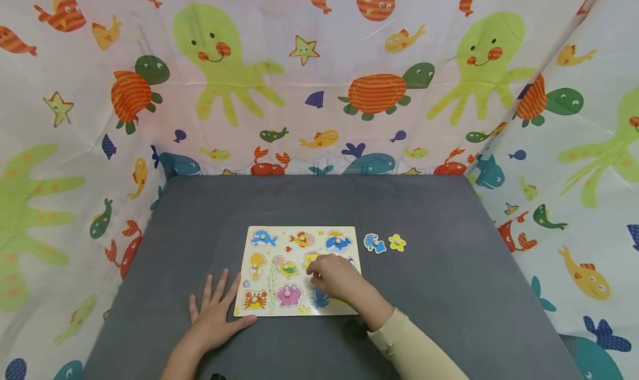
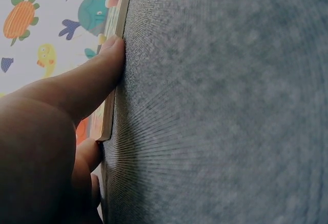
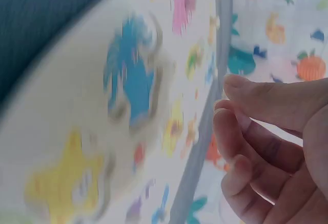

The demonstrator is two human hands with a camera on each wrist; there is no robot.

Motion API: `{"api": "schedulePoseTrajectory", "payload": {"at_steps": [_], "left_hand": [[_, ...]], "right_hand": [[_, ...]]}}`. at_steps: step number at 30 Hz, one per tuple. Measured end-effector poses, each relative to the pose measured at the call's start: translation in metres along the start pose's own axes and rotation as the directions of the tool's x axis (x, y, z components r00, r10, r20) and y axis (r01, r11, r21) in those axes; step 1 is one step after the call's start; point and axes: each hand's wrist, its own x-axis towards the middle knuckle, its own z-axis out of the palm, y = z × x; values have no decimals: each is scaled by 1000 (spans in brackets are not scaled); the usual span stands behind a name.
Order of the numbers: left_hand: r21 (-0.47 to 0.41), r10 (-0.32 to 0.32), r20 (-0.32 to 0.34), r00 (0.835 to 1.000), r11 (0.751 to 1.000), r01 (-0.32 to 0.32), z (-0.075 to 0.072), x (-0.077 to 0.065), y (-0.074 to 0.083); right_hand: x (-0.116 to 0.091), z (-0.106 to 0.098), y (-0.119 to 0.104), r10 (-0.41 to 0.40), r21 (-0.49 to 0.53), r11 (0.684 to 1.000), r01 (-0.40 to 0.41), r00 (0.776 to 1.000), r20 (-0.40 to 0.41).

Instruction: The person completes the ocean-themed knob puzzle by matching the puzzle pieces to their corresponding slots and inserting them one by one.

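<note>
A wooden peg puzzle board (image 1: 310, 312) with sea-animal pieces lies on the grey table. My left hand (image 1: 212, 322) is spread at its near left corner, the thumb (image 2: 105, 62) resting on the board's near edge. Over the board's right half, my right hand (image 1: 339, 280) hovers with fingers loosely curled; nothing shows between its thumb and fingertips in the right wrist view. Below it are a blue shape (image 3: 134, 75) and a yellow star shape (image 3: 69, 183) on the board, both blurred. The pink piece (image 1: 289, 295) and crab piece (image 1: 255, 299) sit in the near row.
Off the board's far right corner lie a blue sea-creature piece (image 1: 375, 243) and a yellow star piece (image 1: 397, 242). Sea-animal printed curtains (image 1: 319, 130) stand around the back and sides of the grey table (image 1: 449, 291). A small black object (image 1: 218, 376) shows at the near edge.
</note>
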Motion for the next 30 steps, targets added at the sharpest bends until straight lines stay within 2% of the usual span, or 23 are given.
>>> {"api": "schedulePoseTrajectory", "payload": {"at_steps": [6, 10, 15, 20, 24, 27, 30], "left_hand": [[-5, 4, 0, 1000, 1000, -4, -1, 1, 0], [0, 1, 5, 1000, 1000, -1, -1, 1, -1], [-5, -1, 2, 1000, 1000, 1, 0, -1, -1], [-10, 2, 2, 1000, 1000, -2, 0, 0, 0], [1, -3, 6, 1000, 1000, 3, 1, 0, -1], [0, -5, 5, 1000, 1000, 5, 1, 0, -1], [-7, 1, 3, 1000, 1000, -1, 2, 0, -1]], "right_hand": [[-10, -20, 26, 59, 36, 998, -57, 995, -76], [-14, -28, 48, 157, 78, 986, -148, 980, -124], [-23, -37, 83, 313, 111, 948, -297, 933, -179], [-34, -47, 115, 426, 110, 905, -411, 877, -225], [-37, -47, 132, 503, 123, 864, -488, 833, -229], [-35, -42, 140, 539, 127, 842, -524, 812, -225], [-33, -35, 145, 546, 110, 837, -536, 808, -221]]}}
